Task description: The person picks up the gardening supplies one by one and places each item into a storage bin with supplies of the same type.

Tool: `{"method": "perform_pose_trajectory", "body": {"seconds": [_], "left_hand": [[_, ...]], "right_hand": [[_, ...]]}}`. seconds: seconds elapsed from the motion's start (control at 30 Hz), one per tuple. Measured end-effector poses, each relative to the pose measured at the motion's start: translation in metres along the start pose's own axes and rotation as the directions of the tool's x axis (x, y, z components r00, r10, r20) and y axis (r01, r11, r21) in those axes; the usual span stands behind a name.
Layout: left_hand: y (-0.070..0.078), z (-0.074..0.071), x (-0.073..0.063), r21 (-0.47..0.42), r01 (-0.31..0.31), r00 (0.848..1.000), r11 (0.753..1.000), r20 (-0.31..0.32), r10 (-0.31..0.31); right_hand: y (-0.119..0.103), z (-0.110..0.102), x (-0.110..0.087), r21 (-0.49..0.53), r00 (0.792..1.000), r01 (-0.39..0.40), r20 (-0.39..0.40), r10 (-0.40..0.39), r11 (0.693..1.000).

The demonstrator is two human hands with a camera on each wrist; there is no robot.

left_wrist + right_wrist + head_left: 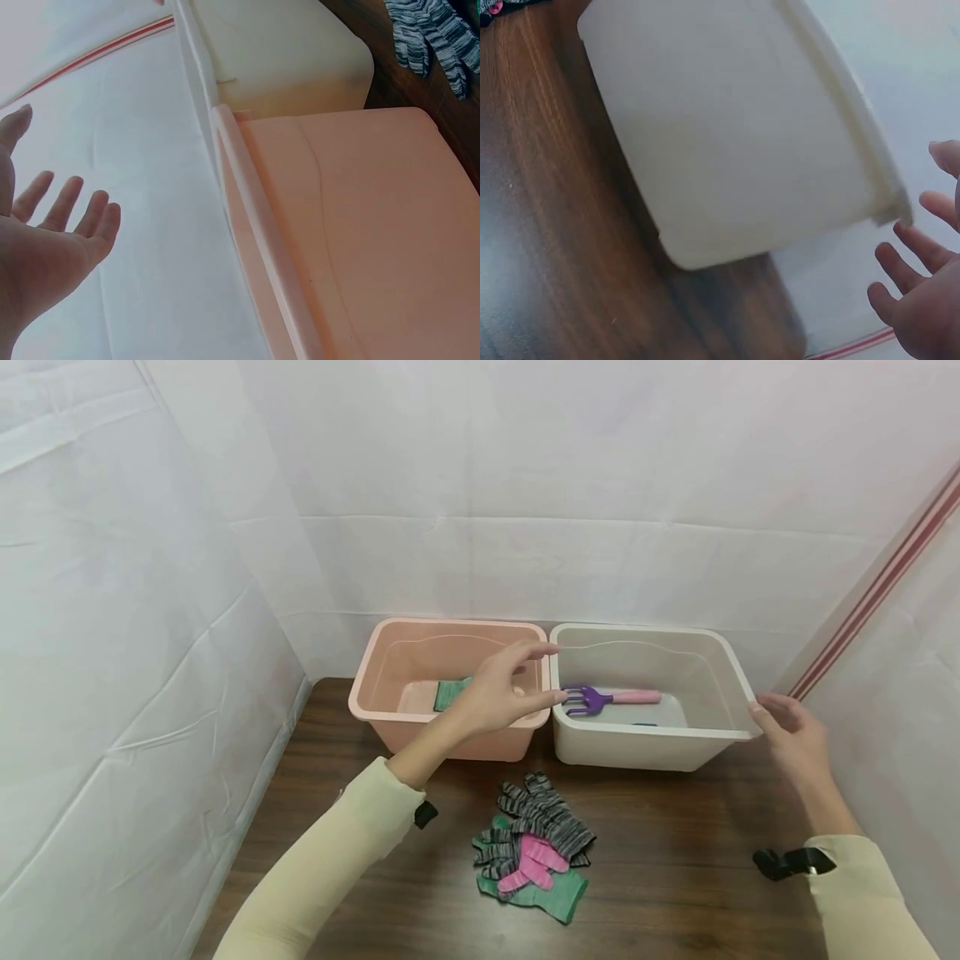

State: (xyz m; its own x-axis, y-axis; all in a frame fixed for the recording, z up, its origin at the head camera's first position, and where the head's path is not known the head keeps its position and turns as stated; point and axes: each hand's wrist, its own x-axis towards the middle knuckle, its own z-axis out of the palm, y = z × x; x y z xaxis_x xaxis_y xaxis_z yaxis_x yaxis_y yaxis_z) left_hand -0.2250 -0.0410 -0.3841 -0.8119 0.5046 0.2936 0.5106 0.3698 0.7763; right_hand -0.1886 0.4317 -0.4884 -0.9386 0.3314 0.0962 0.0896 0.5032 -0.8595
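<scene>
My left hand (487, 693) hovers over the right side of a pink bin (480, 745), fingers and thumb spread, nothing held. In the left wrist view that hand (56, 247) has its fingers extended, apart from the bin. My right hand (797, 743) is at the right end of a white bin (637, 753), thumb by its rim; in the right wrist view its loosely spread fingers are beside the rim's corner, contact unclear. A hand fork (596, 699) with purple tines and pink handle lies in the white bin. Green knit fabric (447, 694) lies in the pink bin.
On the brown wooden table (675, 860), in front of the bins, lie black-and-grey striped gloves (553, 817), a pink glove (534, 864) and a green glove (558, 897) in a pile. A small blue thing (643, 724) shows inside the white bin. White sheeting (480, 560) stands behind and at both sides.
</scene>
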Motion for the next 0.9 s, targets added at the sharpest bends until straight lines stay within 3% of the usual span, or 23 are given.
{"method": "perform_pose_trajectory", "body": {"seconds": [0.17,0.43,0.67,0.9], "left_hand": [[0.003,-0.006,-0.009,0.013,0.023,1.0,1.0,-0.021,-0.023],[-0.001,-0.011,-0.017,0.003,0.008,0.995,1.0,-0.095,-0.008],[-0.007,-0.014,-0.026,-0.048,0.007,0.986,0.999,-0.168,-0.015],[-0.013,-0.015,-0.033,-0.064,0.044,0.982,0.997,-0.181,-0.055]], "right_hand": [[-0.03,0.004,-0.007,-0.042,0.995,0.096,0.018,-0.095,0.994],[-0.081,0.018,-0.019,0.01,0.972,0.225,0.064,-0.226,0.974],[-0.105,0.042,-0.035,0.018,0.927,0.339,0.162,-0.338,0.94],[-0.126,0.06,-0.047,0.065,0.883,0.41,0.221,-0.414,0.91]]}}
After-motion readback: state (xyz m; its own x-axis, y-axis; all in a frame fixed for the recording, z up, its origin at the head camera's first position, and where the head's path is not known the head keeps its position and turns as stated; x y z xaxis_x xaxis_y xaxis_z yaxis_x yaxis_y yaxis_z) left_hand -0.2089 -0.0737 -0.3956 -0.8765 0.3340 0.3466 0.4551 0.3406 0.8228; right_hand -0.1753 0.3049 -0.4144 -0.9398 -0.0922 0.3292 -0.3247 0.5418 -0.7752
